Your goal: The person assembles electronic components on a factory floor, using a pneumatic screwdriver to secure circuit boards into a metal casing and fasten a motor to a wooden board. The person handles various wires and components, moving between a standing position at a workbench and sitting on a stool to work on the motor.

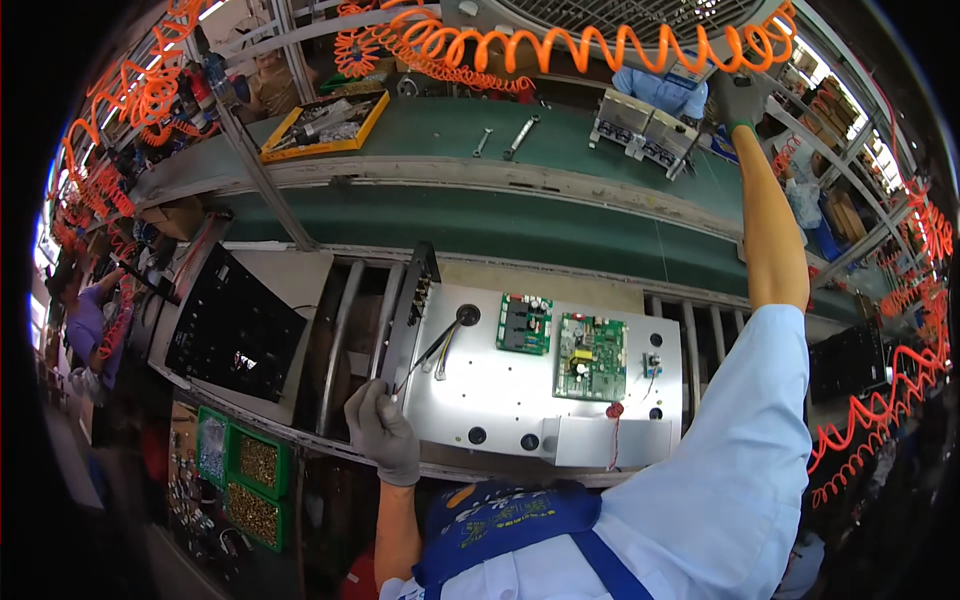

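While gloved, left grip (384, 430) on cable (431, 353)

Looks like a workshop: holds a long green desk (440, 145) beyond a roller conveyor (342, 345), rises in metal posts (258, 172), glows with white light (42, 240) along both edges

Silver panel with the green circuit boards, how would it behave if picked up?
The silver panel is probably stiff, being broad sheet metal; its exposed green circuit boards look fragile, and the thin red wire may flop about.
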The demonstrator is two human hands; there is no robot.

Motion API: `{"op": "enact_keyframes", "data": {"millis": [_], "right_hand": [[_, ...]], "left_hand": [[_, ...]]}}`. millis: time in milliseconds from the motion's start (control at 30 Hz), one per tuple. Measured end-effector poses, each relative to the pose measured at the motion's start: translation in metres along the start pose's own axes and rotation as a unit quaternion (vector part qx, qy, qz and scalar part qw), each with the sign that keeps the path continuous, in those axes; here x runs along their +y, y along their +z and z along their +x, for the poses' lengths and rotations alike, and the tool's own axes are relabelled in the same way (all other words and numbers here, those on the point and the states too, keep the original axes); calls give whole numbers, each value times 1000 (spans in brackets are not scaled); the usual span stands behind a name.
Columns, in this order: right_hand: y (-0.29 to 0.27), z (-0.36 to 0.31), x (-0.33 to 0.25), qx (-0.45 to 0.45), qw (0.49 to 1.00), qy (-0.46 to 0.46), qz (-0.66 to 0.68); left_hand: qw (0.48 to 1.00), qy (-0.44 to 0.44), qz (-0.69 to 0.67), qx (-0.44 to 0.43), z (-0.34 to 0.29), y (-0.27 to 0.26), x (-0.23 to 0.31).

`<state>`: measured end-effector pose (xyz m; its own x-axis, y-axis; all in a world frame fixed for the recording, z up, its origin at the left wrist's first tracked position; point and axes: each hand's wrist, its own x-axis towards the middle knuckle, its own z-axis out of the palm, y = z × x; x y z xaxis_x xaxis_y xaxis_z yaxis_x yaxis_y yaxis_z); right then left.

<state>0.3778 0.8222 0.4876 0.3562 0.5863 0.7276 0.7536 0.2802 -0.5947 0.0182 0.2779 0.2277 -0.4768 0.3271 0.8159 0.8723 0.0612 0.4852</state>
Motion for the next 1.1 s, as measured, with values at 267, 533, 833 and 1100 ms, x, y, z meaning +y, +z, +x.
{"op": "enact_keyframes", "data": {"millis": [267,533,833,1100], "right_hand": [[-62,-119,66,-45,942,-296,-155],[-217,-325,203,-189,976,54,-96],[-363,-692,219,-218,883,344,-233],[-320,-878,91,-399,767,462,-199]], "left_hand": [[994,4,-94,-62,4,0,0],[868,342,-206,-297,48,-11,-23],[803,372,-299,-356,42,-9,-37],[797,369,-359,-316,37,-1,-54]]}}
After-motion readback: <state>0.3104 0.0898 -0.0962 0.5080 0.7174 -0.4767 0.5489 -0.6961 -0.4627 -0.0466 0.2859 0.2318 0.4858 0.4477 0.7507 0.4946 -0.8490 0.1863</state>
